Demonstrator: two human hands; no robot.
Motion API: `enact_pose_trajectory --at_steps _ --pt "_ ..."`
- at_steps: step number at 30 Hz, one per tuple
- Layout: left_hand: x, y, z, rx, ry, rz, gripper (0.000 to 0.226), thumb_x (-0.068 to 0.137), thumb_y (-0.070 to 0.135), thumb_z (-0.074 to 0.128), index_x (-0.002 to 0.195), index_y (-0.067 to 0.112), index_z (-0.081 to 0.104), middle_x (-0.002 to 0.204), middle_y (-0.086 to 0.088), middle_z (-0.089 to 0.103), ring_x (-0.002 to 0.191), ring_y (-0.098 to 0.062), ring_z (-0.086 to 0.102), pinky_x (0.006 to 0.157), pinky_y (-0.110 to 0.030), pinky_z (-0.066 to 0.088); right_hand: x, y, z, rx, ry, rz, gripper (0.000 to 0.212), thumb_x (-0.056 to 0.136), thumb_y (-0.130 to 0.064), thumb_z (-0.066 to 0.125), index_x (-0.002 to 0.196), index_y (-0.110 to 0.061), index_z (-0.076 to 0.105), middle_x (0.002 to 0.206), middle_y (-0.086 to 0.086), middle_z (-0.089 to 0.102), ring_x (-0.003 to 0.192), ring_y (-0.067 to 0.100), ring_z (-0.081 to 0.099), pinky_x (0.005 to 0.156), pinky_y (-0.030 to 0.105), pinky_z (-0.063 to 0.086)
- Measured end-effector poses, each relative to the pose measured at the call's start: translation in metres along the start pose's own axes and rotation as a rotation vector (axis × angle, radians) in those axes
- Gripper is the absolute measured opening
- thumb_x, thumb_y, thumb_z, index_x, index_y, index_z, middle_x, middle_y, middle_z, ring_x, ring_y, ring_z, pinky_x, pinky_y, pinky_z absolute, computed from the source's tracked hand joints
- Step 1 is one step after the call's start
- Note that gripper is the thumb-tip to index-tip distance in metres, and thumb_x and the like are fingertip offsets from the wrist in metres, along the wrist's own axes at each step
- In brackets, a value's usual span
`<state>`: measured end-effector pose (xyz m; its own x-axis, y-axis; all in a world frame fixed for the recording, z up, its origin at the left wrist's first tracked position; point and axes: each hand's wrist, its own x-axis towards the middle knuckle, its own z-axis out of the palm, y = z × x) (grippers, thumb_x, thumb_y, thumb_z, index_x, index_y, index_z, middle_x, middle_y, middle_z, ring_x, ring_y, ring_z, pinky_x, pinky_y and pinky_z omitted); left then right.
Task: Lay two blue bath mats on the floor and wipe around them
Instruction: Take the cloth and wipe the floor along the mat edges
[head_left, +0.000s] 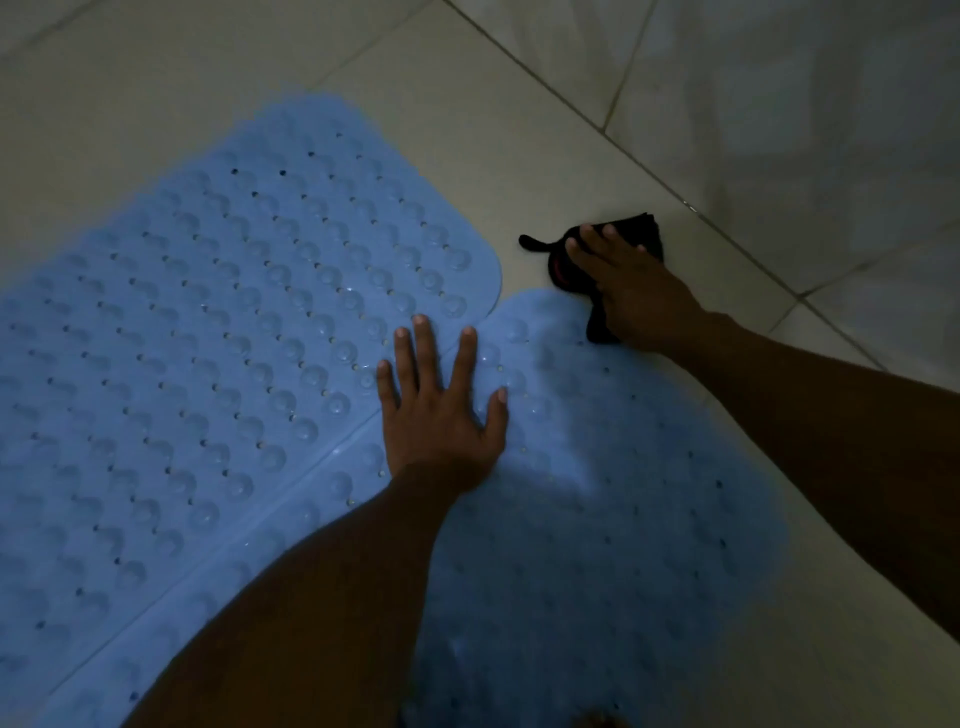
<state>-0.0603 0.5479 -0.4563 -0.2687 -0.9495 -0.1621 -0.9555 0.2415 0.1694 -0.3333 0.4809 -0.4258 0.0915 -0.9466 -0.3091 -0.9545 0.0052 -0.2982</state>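
Dim light, floor tiles (156, 78) brightest at upper left, darker toward right and bottom edges, lower right mat (597, 545) softly blurred

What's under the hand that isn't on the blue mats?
A black cloth, pressed under the right hand on the tiled floor. Its edges poke out around the hand. The hand covers the cloth's middle, and the floor beneath the cloth cannot be seen.

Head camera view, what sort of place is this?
Probably a bathroom floor: pale glazed floor tiles, two blue rubber bath mats studded with suction cups, and a black cloth under the right hand.
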Motion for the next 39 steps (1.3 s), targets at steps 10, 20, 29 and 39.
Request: enact_pose_trajectory --at_steps 10,20,29,39 --pt "0.003 -0.001 0.004 0.051 0.056 0.074 0.076 0.098 0.063 0.019 0.163 0.025 0.003 0.170 -0.014 -0.008 0.156 -0.035 -0.009 0.125 -0.054 -0.002 -0.080 0.038 0.019 0.032 0.076 0.100 0.076 0.095 0.001 0.051 0.160 -0.015 0.014 0.169 0.007 0.006 0.156 0.029 0.003 0.123 0.050 0.006" --pt "-0.038 0.099 0.029 0.045 -0.090 0.320 0.095 0.091 0.078 0.021 0.162 0.021 -0.006 0.167 -0.015 -0.021 0.153 -0.034 -0.023 0.124 -0.055 -0.003 -0.170 0.056 0.045 0.101 0.121 0.218 0.071 0.096 -0.006 0.046 0.160 -0.016 0.015 0.169 0.006 0.007 0.156 0.028 0.002 0.123 0.050 0.005" --pt "-0.040 0.099 0.024 0.083 -0.107 0.331 0.101 0.085 0.088 0.013 0.161 0.027 -0.011 0.168 -0.002 -0.021 0.153 -0.030 -0.024 0.124 -0.055 -0.005 -0.248 0.053 0.066 0.169 0.096 0.407 0.070 0.099 -0.025 0.048 0.160 -0.016 0.013 0.169 0.007 0.005 0.156 0.029 0.000 0.123 0.052 0.004" --pt "-0.042 0.107 0.021 0.086 -0.138 0.329 0.100 0.084 0.090 0.012 0.160 0.030 -0.013 0.168 -0.001 -0.021 0.153 -0.030 -0.024 0.124 -0.055 -0.004 -0.298 0.029 0.091 0.273 0.093 0.600 0.079 0.099 -0.021 0.058 0.160 -0.015 0.008 0.169 0.007 -0.001 0.156 0.029 -0.005 0.123 0.054 0.002"
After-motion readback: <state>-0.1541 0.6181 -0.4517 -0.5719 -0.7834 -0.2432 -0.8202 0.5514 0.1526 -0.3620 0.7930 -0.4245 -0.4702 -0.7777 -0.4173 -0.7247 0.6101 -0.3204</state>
